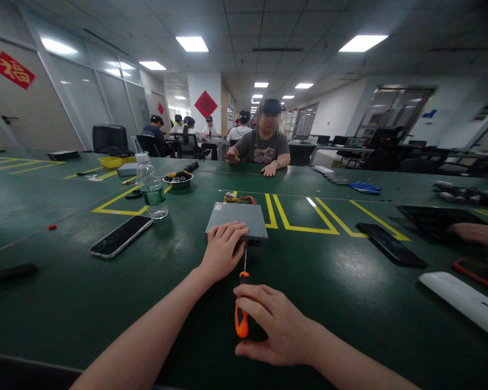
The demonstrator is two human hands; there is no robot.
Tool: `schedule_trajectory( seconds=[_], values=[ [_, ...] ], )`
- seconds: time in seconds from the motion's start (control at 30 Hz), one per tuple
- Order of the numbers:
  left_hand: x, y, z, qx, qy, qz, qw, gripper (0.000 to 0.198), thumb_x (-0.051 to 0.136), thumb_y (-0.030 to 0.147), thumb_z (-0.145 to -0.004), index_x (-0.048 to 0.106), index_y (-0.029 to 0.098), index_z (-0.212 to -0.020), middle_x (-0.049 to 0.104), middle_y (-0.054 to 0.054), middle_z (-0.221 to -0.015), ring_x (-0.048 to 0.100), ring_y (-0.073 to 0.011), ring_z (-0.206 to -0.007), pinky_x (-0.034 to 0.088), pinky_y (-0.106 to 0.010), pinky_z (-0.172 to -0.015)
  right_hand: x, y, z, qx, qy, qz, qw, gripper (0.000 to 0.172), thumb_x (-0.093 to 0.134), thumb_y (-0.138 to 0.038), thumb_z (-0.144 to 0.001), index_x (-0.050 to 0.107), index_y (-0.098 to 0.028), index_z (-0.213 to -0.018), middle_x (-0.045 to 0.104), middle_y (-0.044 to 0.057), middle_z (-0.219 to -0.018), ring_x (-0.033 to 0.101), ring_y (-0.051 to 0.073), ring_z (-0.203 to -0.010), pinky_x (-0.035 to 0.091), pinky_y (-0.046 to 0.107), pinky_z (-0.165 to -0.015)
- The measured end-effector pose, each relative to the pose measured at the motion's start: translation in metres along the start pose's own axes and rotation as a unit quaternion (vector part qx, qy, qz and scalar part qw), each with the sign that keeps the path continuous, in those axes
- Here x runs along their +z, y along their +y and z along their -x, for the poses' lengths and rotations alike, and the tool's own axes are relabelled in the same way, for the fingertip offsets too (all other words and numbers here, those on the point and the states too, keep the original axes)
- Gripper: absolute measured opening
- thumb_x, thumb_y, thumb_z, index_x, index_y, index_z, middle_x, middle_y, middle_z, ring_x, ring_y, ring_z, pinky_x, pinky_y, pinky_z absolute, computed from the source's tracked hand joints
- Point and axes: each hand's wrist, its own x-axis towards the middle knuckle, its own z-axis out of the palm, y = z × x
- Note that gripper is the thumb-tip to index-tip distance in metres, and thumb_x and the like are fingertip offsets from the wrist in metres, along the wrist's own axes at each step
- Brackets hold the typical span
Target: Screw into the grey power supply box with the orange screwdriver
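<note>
A grey metal computer power supply (236,215) lies on the green table in front of me, its bundle of coloured cables at the far side. My left hand (223,246) grips its near edge, fingers across the top and thumb down at the front face. From the front, an orange and black screwdriver (241,319) points at that face, its shaft by my left thumb; the tip's exact contact cannot be made out. My right hand (274,325) has its fingers curled over the screwdriver handle, with the thumb held apart below.
Left of the power supply are a phone (122,236), a water bottle (154,195) and a metal bowl (179,182) with tools. On the right lie another phone (390,244), a white case (463,303) and a blue glove (365,187). A person (264,143) sits opposite; another person's hand (477,235) shows at right.
</note>
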Motion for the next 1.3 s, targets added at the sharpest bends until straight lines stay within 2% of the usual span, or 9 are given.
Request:
schedule_trajectory(
  seconds=[0.1,0.33,0.4,0.53,0.63,0.83,0.97,1.13,1.3],
  values=[
    [0.0,-0.001,0.0,0.001,0.0,0.0,1.0,0.03,0.046,0.022,-0.084,0.05,0.026,-0.113,0.055,-0.001,-0.123,0.044,-0.0198,-0.116,0.028,-0.04,-0.093,-0.005,-0.001,-0.004,-0.019,-0.011,0.025,0.999,0.037,0.041,-0.041,-0.087,0.048,-0.016,-0.114,0.06,0.014,-0.103,0.06,0.019,-0.091,0.051,0.03,-0.07],
    [0.0,-0.001,0.0,0.004,-0.002,-0.005,1.0,0.03,0.046,0.022,-0.084,0.05,0.026,-0.113,0.056,-0.002,-0.122,0.045,-0.02,-0.116,0.028,-0.04,-0.093,0.001,0.005,0.003,-0.035,0.114,0.037,0.992,0.022,0.055,-0.03,-0.079,0.048,-0.015,-0.093,0.064,0.015,-0.095,0.061,0.016,-0.074,0.05,0.029,-0.061],
    [0.0,-0.001,0.0,0.002,-0.002,-0.004,1.0,0.03,0.046,0.022,-0.084,0.051,0.026,-0.113,0.056,-0.002,-0.121,0.045,-0.0202,-0.116,0.028,-0.04,-0.094,0.002,0.006,0.004,-0.037,0.11,0.033,0.993,0.021,0.055,-0.031,-0.08,0.048,-0.015,-0.091,0.065,0.014,-0.092,0.061,0.015,-0.071,0.05,0.028,-0.061],
    [0.001,-0.001,0.0,0.0,-0.003,-0.001,1.0,0.03,0.047,0.022,-0.083,0.051,0.026,-0.113,0.056,-0.001,-0.122,0.044,-0.02,-0.116,0.028,-0.04,-0.094,-0.005,0.004,0.002,-0.021,0.055,0.018,0.998,0.037,0.045,-0.044,-0.085,0.049,-0.014,-0.105,0.063,0.014,-0.097,0.061,0.018,-0.083,0.051,0.029,-0.067],
    [0.002,-0.001,0.0,-0.002,-0.001,-0.001,1.0,0.03,0.047,0.021,-0.084,0.05,0.026,-0.113,0.055,-0.001,-0.122,0.044,-0.0199,-0.117,0.027,-0.04,-0.095,-0.009,0.002,0.0,-0.021,0.012,0.015,1.0,0.036,0.041,-0.038,-0.087,0.048,-0.014,-0.113,0.06,0.015,-0.102,0.06,0.02,-0.09,0.051,0.03,-0.069],
    [0.001,-0.001,0.0,0.0,-0.002,-0.003,1.0,0.029,0.046,0.022,-0.084,0.05,0.026,-0.113,0.055,-0.001,-0.122,0.044,-0.0195,-0.116,0.028,-0.039,-0.094,0.0,0.004,0.003,-0.032,0.089,0.015,0.995,0.034,0.053,-0.042,-0.081,0.048,-0.013,-0.1,0.063,0.016,-0.099,0.062,0.019,-0.085,0.049,0.03,-0.067],
    [-0.001,0.001,0.0,-0.004,-0.001,-0.004,1.0,0.029,0.047,0.022,-0.084,0.051,0.026,-0.112,0.056,-0.001,-0.121,0.045,-0.0195,-0.115,0.028,-0.039,-0.093,0.001,0.005,0.004,-0.006,0.066,0.0,0.998,0.037,0.052,-0.05,-0.08,0.048,-0.017,-0.095,0.064,0.012,-0.096,0.063,0.017,-0.083,0.049,0.03,-0.071],
    [0.0,0.001,0.0,-0.004,-0.001,-0.003,1.0,0.028,0.046,0.023,-0.084,0.051,0.026,-0.112,0.056,-0.001,-0.122,0.045,-0.0191,-0.116,0.028,-0.038,-0.094,-0.005,0.002,0.0,-0.006,0.002,0.009,1.0,0.04,0.044,-0.044,-0.085,0.048,-0.015,-0.111,0.062,0.014,-0.102,0.06,0.02,-0.091,0.049,0.032,-0.072],
    [0.001,-0.001,0.0,-0.004,-0.002,-0.006,1.0,0.029,0.046,0.022,-0.084,0.051,0.026,-0.112,0.055,-0.001,-0.123,0.044,-0.0194,-0.117,0.028,-0.039,-0.094,0.0,0.002,0.0,-0.023,0.058,0.013,0.998,0.034,0.051,-0.041,-0.082,0.049,-0.014,-0.102,0.063,0.016,-0.101,0.063,0.019,-0.085,0.049,0.031,-0.066]
  ],
)
